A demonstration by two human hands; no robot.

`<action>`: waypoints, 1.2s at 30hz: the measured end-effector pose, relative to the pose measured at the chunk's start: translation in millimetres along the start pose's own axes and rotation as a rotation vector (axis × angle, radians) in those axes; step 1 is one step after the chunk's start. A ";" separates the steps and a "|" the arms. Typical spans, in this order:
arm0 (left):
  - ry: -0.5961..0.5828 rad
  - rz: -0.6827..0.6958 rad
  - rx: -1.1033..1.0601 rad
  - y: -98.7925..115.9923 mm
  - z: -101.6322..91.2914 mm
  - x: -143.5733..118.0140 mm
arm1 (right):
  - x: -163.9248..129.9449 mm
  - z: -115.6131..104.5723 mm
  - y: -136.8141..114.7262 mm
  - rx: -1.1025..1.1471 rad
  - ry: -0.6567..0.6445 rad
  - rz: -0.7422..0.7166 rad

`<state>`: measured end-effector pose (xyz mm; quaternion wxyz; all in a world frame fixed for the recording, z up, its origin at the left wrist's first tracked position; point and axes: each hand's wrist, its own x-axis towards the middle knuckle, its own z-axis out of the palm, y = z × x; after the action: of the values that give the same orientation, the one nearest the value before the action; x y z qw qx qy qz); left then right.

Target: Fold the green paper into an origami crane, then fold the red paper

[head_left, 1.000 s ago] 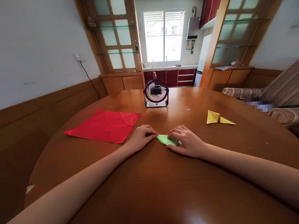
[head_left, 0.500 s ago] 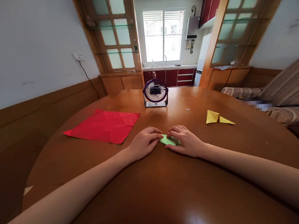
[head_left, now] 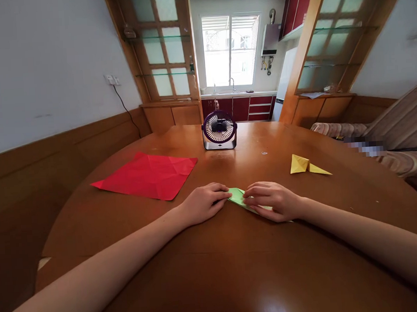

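Green folded paper (head_left: 240, 197) between both hands

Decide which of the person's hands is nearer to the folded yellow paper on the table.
Right. The right hand lies just short and left of the yellow paper; the left hand rests farther left, beyond the green paper.

Bright window (head_left: 231, 50) backlight; tabletop (head_left: 270, 307) glare, edges warped.

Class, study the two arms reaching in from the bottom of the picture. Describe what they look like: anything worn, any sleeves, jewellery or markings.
Both forearms are bare up to the picture's lower edge, with no sleeves in view. The left hand and the right hand wear no gloves. No rings, watch, bracelets or markings show on either wrist or on the fingers.
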<state>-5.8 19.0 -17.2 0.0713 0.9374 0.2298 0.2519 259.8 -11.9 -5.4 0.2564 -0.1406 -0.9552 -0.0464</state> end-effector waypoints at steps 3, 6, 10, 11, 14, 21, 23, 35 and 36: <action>-0.007 -0.018 0.001 -1.2 0.3 -0.2 | -1.6 -0.9 1.6 -0.014 -0.022 -0.042; -0.009 -0.028 -0.002 -1.3 -0.6 1.0 | -0.3 -0.4 1.1 0.011 -0.047 -0.007; 0.063 -0.078 0.045 0.0 -2.7 4.4 | 1.2 2.4 0.4 0.026 0.010 0.125; 0.077 -0.109 0.052 0.4 -3.3 5.3 | 1.2 3.4 0.7 0.016 0.027 0.170; 0.068 -0.184 0.029 0.8 -4.9 7.4 | 1.0 6.4 2.3 0.015 0.039 0.280; 0.060 -0.185 0.126 -4.3 -0.2 4.9 | 2.0 7.2 2.8 0.008 0.042 0.270; 0.063 -0.164 0.169 -5.4 2.1 3.6 | 2.4 7.4 2.4 -0.010 0.044 0.249; -0.119 0.136 0.065 6.0 -5.4 4.4 | 2.7 9.8 3.0 -0.046 0.045 0.201; -0.146 0.131 0.043 6.3 -6.1 4.4 | 2.7 9.9 3.0 -0.057 0.044 0.198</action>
<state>-3.0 15.6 -8.4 0.0513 0.9675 0.1677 0.1820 253.7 -6.8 -12.5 0.2763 -0.2404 -0.9291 -0.0510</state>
